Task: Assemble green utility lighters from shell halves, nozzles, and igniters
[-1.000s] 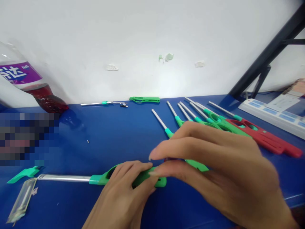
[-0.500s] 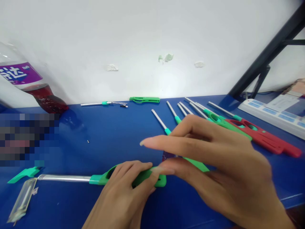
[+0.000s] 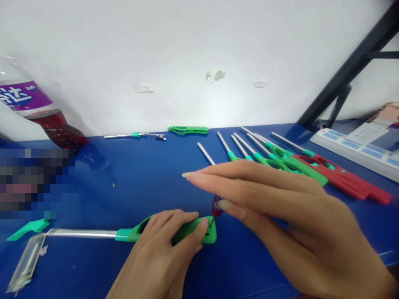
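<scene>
A long-necked green gas lighter [image 3: 210, 238] lies flat on the blue table, its silver tube pointing left. My left hand [image 3: 165, 249] is wrapped over its body and presses it down. In my right hand [image 3: 280, 211], a small screwdriver [image 3: 217, 206] with a dark red and purple handle is pinched between thumb and fingers. Its thin shaft reaches a hole near the lighter's right end; most of the handle is hidden by the fingers. At the left lie a teal-green trigger piece [image 3: 30, 228] and a clear fuel tank [image 3: 26, 263].
Several green lighters [image 3: 311, 172] and a red one [image 3: 352, 178] lie at right, beside a white power strip [image 3: 358, 151]. By the wall are a green shell half [image 3: 188, 130] and a metal tube with wires [image 3: 120, 136]. A drink bottle [image 3: 59, 124] stands left; a tiny screw [image 3: 114, 185] lies mid-table.
My right thumb has moved up and right, away from the lighter's end, and the right fingers have straightened. The screwdriver's shaft now shows at the hole. My left hand stays in place.
</scene>
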### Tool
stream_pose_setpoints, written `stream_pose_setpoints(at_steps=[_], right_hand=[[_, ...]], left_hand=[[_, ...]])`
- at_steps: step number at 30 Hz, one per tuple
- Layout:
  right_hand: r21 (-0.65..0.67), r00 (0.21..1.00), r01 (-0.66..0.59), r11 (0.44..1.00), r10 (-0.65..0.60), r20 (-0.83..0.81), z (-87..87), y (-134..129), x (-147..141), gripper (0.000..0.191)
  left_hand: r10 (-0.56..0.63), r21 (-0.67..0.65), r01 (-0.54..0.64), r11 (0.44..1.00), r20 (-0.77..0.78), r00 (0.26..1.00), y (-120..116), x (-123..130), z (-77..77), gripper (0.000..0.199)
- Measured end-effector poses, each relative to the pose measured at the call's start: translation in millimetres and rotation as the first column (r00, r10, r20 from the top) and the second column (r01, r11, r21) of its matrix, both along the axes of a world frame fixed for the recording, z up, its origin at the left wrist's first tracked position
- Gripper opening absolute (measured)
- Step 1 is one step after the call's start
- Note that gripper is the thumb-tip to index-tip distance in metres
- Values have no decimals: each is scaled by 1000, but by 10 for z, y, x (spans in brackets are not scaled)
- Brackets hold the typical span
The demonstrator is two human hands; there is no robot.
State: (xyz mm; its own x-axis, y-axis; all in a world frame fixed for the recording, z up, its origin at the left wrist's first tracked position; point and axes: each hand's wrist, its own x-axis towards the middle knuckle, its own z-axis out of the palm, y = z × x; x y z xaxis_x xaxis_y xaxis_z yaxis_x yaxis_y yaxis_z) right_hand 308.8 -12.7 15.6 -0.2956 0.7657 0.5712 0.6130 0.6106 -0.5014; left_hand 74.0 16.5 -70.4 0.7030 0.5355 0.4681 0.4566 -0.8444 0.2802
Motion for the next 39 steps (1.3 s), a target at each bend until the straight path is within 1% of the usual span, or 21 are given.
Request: stream_pose_setpoints(at_steps=[1,2,3,6,7,9,12,14,16,19,21,22,25,27,28,30,33,35,37,39], right_hand=[[-11,1000,-16,1000,16,-6,-8,-4,10,52],[-8,1000,-28,1000,28,-9,-14,-5,17,53],[14,1000,-22,1000,22,-10,-16,-3,19,49],[84,998,53,995,-55,23,-9,6,10,27],[101,997,64,993,-67,28,-5,5,7,23],[82,997,75,994,-78,24,-3,-4,10,26],[15,999,41,999,-41,18,-11,-14,31,39],[3,1000,18,1000,-18,15,-15,-4,42,44],[10,1000,19,1000,-19,7,-13,16,42,38],[33,999,32,999,-32,-2,0,36,23,23],[47,1000,24,999,-24,-3,5,26,12,18],[47,1000,25,999,-25,-3,4,14,9,19],[6,999,50,999,-50,13,-9,-28,12,35],[-19,999,33,999,-33,6,-21,-43,17,44],[-23,1000,13,1000,-13,-1,-24,-41,18,45],[-12,1000,-23,1000,23,-15,-20,-23,17,40],[7,999,-24,1000,24,-23,5,21,5,26],[19,999,-29,999,29,-28,20,39,-4,21],[25,999,-37,999,38,-33,20,39,-7,20],[1,999,-28,1000,28,-30,3,26,-2,29]], left_hand=[[-1,-4,1,1000,-1,1000,-6,-5,-2,34],[2,-5,-2,1000,-3,1000,-12,-9,-2,33],[2,-2,-2,1000,-6,1000,-16,-11,-1,33],[8,19,-8,1000,-9,1000,-19,-9,4,33],[9,22,-8,1000,-8,1000,-17,-8,3,33],[9,20,-9,1000,1,1000,-10,-4,-3,34],[16,10,-16,1000,14,1000,3,5,-24,35],[18,13,-18,1000,9,1000,9,10,-35,34],[17,18,-17,1000,-4,1000,12,10,-36,34],[16,25,-16,1000,-7,1000,14,5,-16,33],[9,35,-9,999,3,1000,14,4,0,32],[6,35,-6,999,3,1000,13,5,6,32],[5,30,-5,1000,12,1000,2,13,6,34],[12,21,-12,1000,10,1000,-7,16,-3,34],[17,20,-17,1000,7,1000,-9,16,-9,33],[15,21,-15,1000,-2,1000,-9,11,-14,33],[7,32,-7,999,7,1000,-1,3,-1,32],[3,31,-3,1000,5,1000,4,0,18,33],[-4,34,5,999,-7,1000,5,0,32,35],[-3,31,3,1000,-10,1000,4,2,31,35]])
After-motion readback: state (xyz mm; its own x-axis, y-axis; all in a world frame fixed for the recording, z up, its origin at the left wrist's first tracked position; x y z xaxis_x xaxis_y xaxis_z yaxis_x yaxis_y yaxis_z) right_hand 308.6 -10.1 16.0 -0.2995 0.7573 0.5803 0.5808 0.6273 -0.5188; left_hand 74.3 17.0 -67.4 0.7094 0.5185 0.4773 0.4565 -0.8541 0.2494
